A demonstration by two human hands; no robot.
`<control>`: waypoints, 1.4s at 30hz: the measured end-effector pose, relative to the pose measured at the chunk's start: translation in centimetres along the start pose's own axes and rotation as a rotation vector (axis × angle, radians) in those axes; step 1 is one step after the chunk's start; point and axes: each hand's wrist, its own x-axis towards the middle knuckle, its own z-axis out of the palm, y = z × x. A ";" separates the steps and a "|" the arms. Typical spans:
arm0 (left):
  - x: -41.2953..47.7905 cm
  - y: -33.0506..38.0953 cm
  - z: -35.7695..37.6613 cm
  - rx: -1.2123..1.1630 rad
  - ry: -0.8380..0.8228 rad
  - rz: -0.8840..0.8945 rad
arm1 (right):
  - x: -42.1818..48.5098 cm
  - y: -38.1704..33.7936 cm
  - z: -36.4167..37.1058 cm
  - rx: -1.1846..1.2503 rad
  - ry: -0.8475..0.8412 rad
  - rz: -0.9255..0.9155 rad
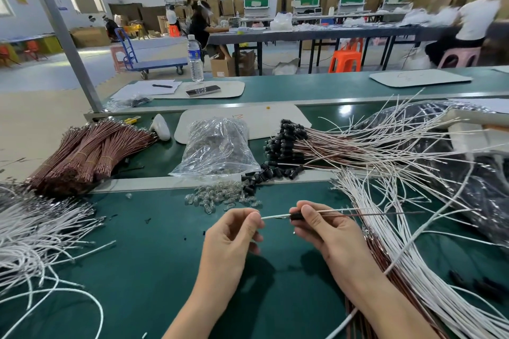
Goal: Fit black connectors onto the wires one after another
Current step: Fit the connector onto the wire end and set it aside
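Note:
My left hand (pixel 234 231) pinches the end of a white wire (pixel 274 216) between thumb and fingers above the green mat. My right hand (pixel 321 224) grips a small black connector (pixel 296 216) on that wire's other end. A white and a brown wire (pixel 385 212) run out of the connector to the right. Loose black connectors (pixel 264 175) lie in a small heap just beyond my hands, next to a scatter of small clear bulbs (pixel 217 197). A finished pile of wires with black connectors (pixel 286 140) lies at the back right.
White wires (pixel 41 234) spread over the left of the mat and more white and brown wires (pixel 407 256) over the right. Bundled brown wires (pixel 88 154) lie back left. A clear bag of parts (pixel 217 148) stands centre back. People work at tables far behind.

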 end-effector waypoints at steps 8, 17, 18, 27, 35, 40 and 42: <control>-0.1 -0.2 0.1 0.087 -0.053 -0.020 | -0.2 0.6 0.2 -0.045 -0.127 0.074; 0.2 -0.2 -0.2 0.014 -0.082 -0.063 | 0.2 0.2 -0.3 -0.028 -0.081 0.035; 0.2 -0.2 -0.3 0.019 -0.086 -0.067 | 0.2 0.2 -0.3 -0.028 -0.079 0.036; 0.3 -0.5 -0.5 0.086 -0.145 -0.075 | 0.1 0.1 -0.3 -0.063 -0.097 0.025; 0.2 -0.2 -0.5 0.078 -0.157 -0.073 | 0.0 0.2 -0.3 -0.075 -0.118 0.034; 0.2 -0.1 -0.5 0.051 -0.156 -0.074 | -0.1 0.1 -0.3 -0.064 -0.136 0.059; 0.2 -0.1 -0.6 0.047 -0.159 -0.080 | 0.0 0.1 -0.3 -0.063 -0.143 0.064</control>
